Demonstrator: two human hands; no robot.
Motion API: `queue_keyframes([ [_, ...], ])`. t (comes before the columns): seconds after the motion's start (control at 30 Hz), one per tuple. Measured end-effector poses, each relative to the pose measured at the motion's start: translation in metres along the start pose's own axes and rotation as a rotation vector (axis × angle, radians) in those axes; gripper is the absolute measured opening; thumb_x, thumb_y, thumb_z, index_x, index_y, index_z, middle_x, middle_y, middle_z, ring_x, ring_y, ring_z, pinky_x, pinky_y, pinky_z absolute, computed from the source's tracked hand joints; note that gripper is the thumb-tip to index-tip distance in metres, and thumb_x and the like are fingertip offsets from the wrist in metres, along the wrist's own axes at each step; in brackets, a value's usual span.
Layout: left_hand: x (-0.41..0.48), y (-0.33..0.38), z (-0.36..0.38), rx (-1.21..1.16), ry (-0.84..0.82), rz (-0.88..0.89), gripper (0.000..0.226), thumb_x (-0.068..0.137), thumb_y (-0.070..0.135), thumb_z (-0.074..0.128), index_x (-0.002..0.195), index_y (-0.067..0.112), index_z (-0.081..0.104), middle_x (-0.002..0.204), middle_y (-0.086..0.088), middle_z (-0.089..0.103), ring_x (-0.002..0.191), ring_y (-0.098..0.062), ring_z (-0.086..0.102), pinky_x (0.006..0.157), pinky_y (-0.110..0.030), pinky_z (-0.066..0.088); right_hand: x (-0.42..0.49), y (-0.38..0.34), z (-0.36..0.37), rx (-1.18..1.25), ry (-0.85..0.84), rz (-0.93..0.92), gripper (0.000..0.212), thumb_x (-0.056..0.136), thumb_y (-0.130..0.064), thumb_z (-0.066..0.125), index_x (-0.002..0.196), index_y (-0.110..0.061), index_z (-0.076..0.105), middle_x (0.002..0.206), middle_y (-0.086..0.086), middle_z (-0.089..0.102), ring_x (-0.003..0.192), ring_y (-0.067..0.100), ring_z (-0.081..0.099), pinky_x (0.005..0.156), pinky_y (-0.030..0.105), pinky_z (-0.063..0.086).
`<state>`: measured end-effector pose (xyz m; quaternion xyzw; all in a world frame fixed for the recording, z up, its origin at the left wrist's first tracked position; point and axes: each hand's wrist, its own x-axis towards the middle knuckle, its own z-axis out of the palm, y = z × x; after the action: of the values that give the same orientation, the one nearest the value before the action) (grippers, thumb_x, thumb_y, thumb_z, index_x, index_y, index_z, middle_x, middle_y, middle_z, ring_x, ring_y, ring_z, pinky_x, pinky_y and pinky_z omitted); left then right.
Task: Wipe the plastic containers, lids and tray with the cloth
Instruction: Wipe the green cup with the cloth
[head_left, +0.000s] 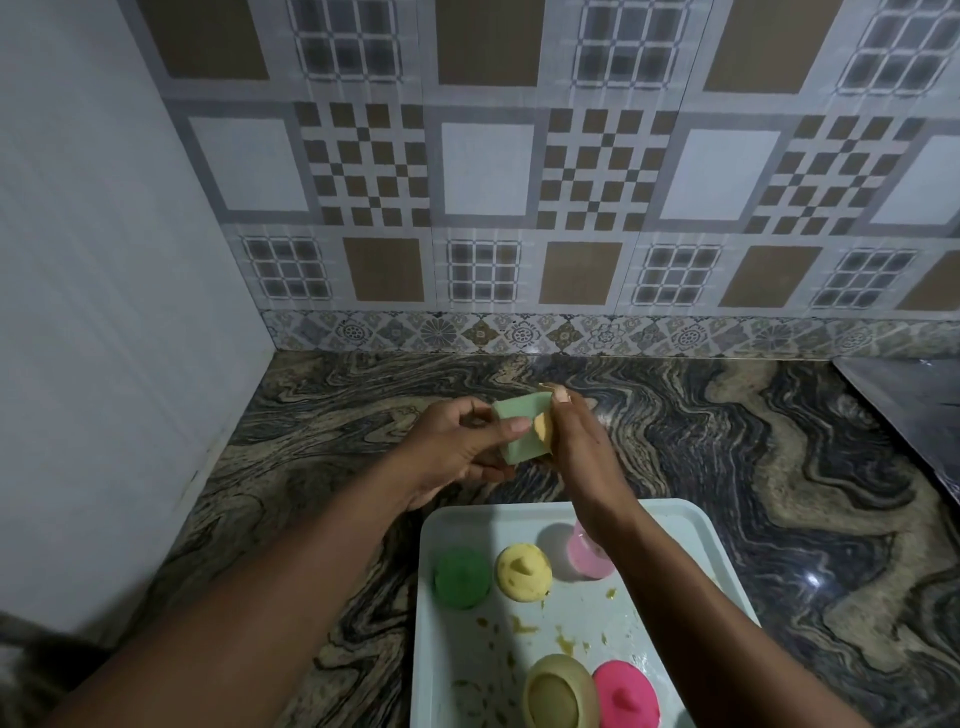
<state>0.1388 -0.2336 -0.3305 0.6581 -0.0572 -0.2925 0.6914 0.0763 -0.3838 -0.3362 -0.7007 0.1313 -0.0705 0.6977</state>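
My left hand (457, 447) grips a pale green plastic container (522, 413) above the counter, behind the tray. My right hand (582, 452) presses a small orange-yellow cloth (543, 428) against the container's right side. Below my hands lies a pale tray (675, 512) with yellow smears on its floor. On it sit a green lid (462, 578), a yellow lid (523, 571), a light pink container (589, 556) partly hidden by my right wrist, an olive-yellow container (558, 693) and a bright pink lid (626, 693).
The tray rests on a dark swirled stone counter (753, 467). A patterned tile wall (488, 171) runs along the back and a white panel (104, 312) closes the left side. A dark flat surface (914, 405) juts in at the right edge.
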Motion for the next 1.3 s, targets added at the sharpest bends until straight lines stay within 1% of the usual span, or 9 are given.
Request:
queue_keyframes([
  [0.1,0.003,-0.004,0.001,0.229,0.063,0.167,0.045,0.074,0.019,0.087,0.108,0.007,0.061,0.094,-0.007,0.073,0.076,-0.018,0.072,0.058,-0.028,0.057,0.005,0.001,0.003,-0.011,0.044,-0.005,0.061,0.092,-0.070,0.035,0.105,-0.019,0.066,0.104,0.015,0.070,0.100,0.031,0.068,0.092,0.054,0.054],
  [0.23,0.001,-0.017,0.001,0.772,0.099,0.483,0.060,0.067,0.028,0.091,0.115,0.035,0.055,0.104,0.011,0.069,0.079,0.001,0.067,0.070,-0.032,0.061,0.016,0.002,0.002,-0.015,0.117,0.027,0.055,0.099,-0.055,0.038,0.099,-0.009,0.067,0.096,0.026,0.069,0.082,0.032,0.064,0.068,0.044,0.054],
  [0.43,0.009,-0.029,0.002,0.555,0.137,0.361,0.074,0.061,0.068,0.080,0.125,0.037,0.058,0.116,0.009,0.068,0.100,-0.008,0.069,0.088,-0.044,0.059,0.020,0.006,-0.001,0.040,0.178,0.127,0.050,0.098,-0.040,0.039,0.096,0.002,0.066,0.097,0.033,0.067,0.081,0.039,0.065,0.072,0.048,0.054],
  [0.63,0.004,-0.018,0.001,0.917,0.088,0.715,0.069,0.070,0.040,0.086,0.130,0.024,0.057,0.116,0.009,0.056,0.094,-0.006,0.059,0.079,-0.023,0.054,0.033,0.008,-0.009,0.240,0.229,0.456,0.031,0.101,-0.034,0.043,0.100,-0.009,0.061,0.091,0.019,0.067,0.075,0.031,0.065,0.054,0.030,0.049],
  [0.8,0.014,-0.031,-0.027,0.941,0.247,0.551,0.067,0.066,0.036,0.087,0.127,0.027,0.059,0.120,0.001,0.053,0.108,-0.018,0.057,0.087,-0.027,0.045,0.041,0.015,-0.035,0.391,0.308,0.484,0.036,0.102,-0.042,0.037,0.099,-0.013,0.059,0.090,0.015,0.067,0.076,0.031,0.065,0.065,0.036,0.051],
  [0.97,0.033,-0.059,-0.041,1.086,0.152,0.243,0.076,0.075,0.032,0.084,0.142,0.027,0.049,0.143,-0.005,0.040,0.133,-0.024,0.043,0.106,-0.030,0.039,0.036,0.028,-0.051,0.512,0.156,0.517,0.057,0.090,-0.067,0.048,0.106,-0.015,0.066,0.097,0.010,0.071,0.079,0.030,0.070,0.068,0.037,0.053],
  [1.07,0.039,-0.068,-0.034,1.116,0.088,0.166,0.074,0.084,0.029,0.077,0.149,0.028,0.041,0.147,-0.008,0.035,0.137,-0.027,0.039,0.106,-0.032,0.038,0.024,0.034,-0.049,0.494,0.089,0.538,0.035,0.089,-0.048,0.063,0.097,-0.014,0.066,0.093,0.011,0.071,0.086,0.031,0.069,0.075,0.040,0.053],
  [1.13,0.041,-0.069,-0.032,1.138,0.048,0.146,0.076,0.087,0.031,0.075,0.152,0.028,0.035,0.148,-0.008,0.034,0.138,-0.029,0.038,0.106,-0.034,0.038,0.018,0.038,-0.046,0.501,0.089,0.560,0.024,0.092,-0.028,0.061,0.108,-0.010,0.065,0.107,0.017,0.070,0.099,0.034,0.068,0.078,0.041,0.055],
  [1.3,0.031,-0.064,-0.037,1.234,0.063,0.265,0.069,0.082,0.042,0.075,0.141,0.031,0.040,0.138,0.000,0.033,0.119,-0.027,0.050,0.091,-0.044,0.051,0.013,0.040,-0.042,0.467,0.161,0.587,0.041,0.095,-0.007,0.042,0.132,-0.005,0.057,0.129,0.022,0.064,0.115,0.041,0.063,0.076,0.041,0.057],
])
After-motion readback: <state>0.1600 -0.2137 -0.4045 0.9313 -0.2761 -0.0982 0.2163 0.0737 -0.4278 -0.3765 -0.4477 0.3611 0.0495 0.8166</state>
